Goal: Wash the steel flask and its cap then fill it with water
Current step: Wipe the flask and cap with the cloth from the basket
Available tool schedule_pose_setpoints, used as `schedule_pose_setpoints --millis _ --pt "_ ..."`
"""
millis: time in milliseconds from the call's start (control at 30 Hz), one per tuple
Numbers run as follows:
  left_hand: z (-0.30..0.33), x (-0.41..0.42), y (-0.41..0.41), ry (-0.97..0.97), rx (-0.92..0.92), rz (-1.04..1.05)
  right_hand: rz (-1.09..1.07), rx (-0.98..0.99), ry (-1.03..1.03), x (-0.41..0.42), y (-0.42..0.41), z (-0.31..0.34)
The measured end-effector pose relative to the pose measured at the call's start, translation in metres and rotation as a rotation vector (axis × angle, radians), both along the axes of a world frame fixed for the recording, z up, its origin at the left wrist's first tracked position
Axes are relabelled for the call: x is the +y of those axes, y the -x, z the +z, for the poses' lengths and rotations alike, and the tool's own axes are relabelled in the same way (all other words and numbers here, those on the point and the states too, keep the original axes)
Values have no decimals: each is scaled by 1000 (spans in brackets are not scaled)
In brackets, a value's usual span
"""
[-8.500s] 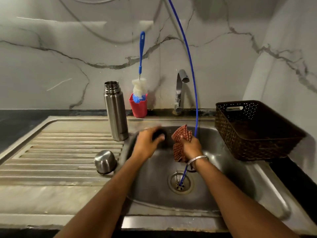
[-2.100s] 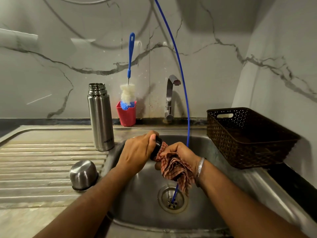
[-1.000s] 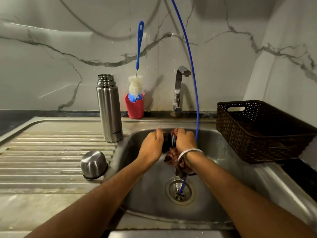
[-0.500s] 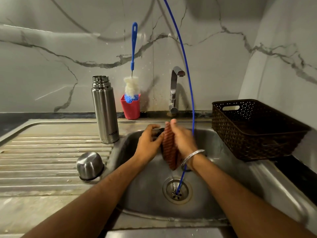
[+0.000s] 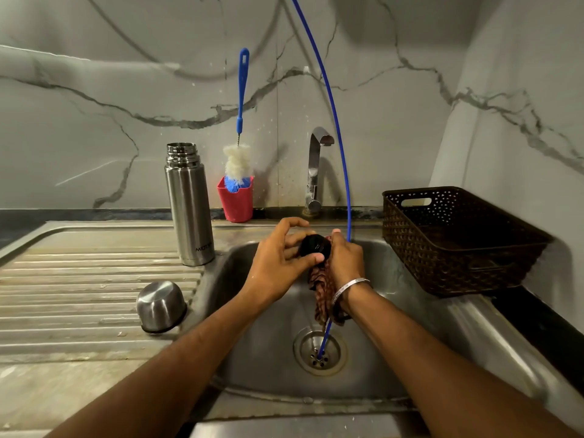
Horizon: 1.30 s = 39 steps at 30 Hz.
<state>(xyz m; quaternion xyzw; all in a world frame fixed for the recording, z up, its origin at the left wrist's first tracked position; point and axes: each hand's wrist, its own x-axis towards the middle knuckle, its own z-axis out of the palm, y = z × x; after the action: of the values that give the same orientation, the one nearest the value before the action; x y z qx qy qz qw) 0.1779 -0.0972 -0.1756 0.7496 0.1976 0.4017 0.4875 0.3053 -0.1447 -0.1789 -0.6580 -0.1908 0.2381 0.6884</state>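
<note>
Single head-worn view, forward and down, close over the sink [image 5: 458,327] and both forearms.

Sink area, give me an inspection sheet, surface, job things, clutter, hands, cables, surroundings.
Surface: steel sink basin and ribbed drainboard; no water seen running from the tap.
Job's things: steel flask upright and open on the drainboard; steel cup lid upside down there; black inner cap held over the basin against a checked cloth.
Clutter: bottle brush in a red holder; brown basket.
Hands: left hand grips the cap; right hand holds the cloth.
Cables: blue tube running into the drain.
Surroundings: marble-look wall.
</note>
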Motion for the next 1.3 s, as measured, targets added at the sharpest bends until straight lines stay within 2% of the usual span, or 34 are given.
schedule_pose_setpoints --millis 200,333,400,467,567,633,767,867,933,967,1033,1067,1100,1167,1233,1300 --pt "-9 -4 7 33 35 -43 90 188 -71 3 2 -3" --pt "-9 -1 10 60 -8 -35 157 184 118 9 1 -17" --pt "-10 6 12 15 7 10 106 96 142 6 -2 -16" --pt "-12 12 15 -56 70 83 34 -36 39 -1 -4 -7" --pt "-12 20 20 -86 141 138 -57 -443 -191 -15 -1 11" --pt "-12 24 20 -78 141 118 31 -663 -300 -16 0 13" --pt "-12 21 19 -40 25 79 453 -754 -276 -12 14 -1" --pt "-13 17 19 32 6 43 406 -877 -250 -6 15 -8" --pt "-9 12 16 50 -7 3 297 -795 -256 -6 14 -7" --pt "-5 9 15 45 -16 -14 265 -624 -249 -8 14 -4" --pt "-2 7 13 -8 -19 -33 292 -157 -206 -6 14 0" --pt "-2 8 12 -61 -8 -21 302 -64 -165 -7 14 2" --pt "-3 9 11 -98 -3 0 298 -96 -144 -7 15 2" --pt "-6 11 9 -71 -54 42 266 -414 -184 -7 17 -1" --pt "-8 13 7 117 -127 29 248 -815 -244 -6 13 -4" --pt "-10 17 7 269 -152 -41 267 -1023 -279 1 3 -8"
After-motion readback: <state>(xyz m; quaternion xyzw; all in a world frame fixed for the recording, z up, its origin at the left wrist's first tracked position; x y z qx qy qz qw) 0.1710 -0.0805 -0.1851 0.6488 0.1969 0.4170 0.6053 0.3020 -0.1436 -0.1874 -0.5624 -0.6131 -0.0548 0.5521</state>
